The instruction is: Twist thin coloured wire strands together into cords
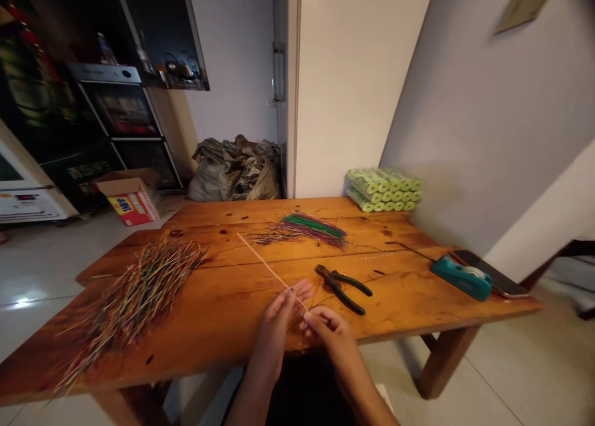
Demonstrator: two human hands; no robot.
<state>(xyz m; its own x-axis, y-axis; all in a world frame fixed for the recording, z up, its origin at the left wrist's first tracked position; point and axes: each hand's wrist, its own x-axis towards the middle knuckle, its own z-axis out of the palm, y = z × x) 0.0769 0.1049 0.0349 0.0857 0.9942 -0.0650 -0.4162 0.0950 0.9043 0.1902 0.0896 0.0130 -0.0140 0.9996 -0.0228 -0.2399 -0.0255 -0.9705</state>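
A thin, pale pinkish wire [263, 261] slants up and to the left from my hands over the near middle of the table. My left hand [281, 311] steadies it under the thumb, its other fingers partly extended. Close by on the right, my right hand [330, 330] pinches the wire near its lower end between thumb and forefinger. Just beyond that hand lie pliers [341, 286] with dark handles, their jaws pointing to the upper left. A large loose heap of multicoloured wires [144, 289] covers the left part of the table.
Toward the back of the wooden table [223, 333] lies a bundle of green and purple wires [316, 226]. A teal tape dispenser [462, 277] and a dark flat object [495, 274] sit at the right. Stacked yellow-green rolls [385, 189] stand at the back right corner.
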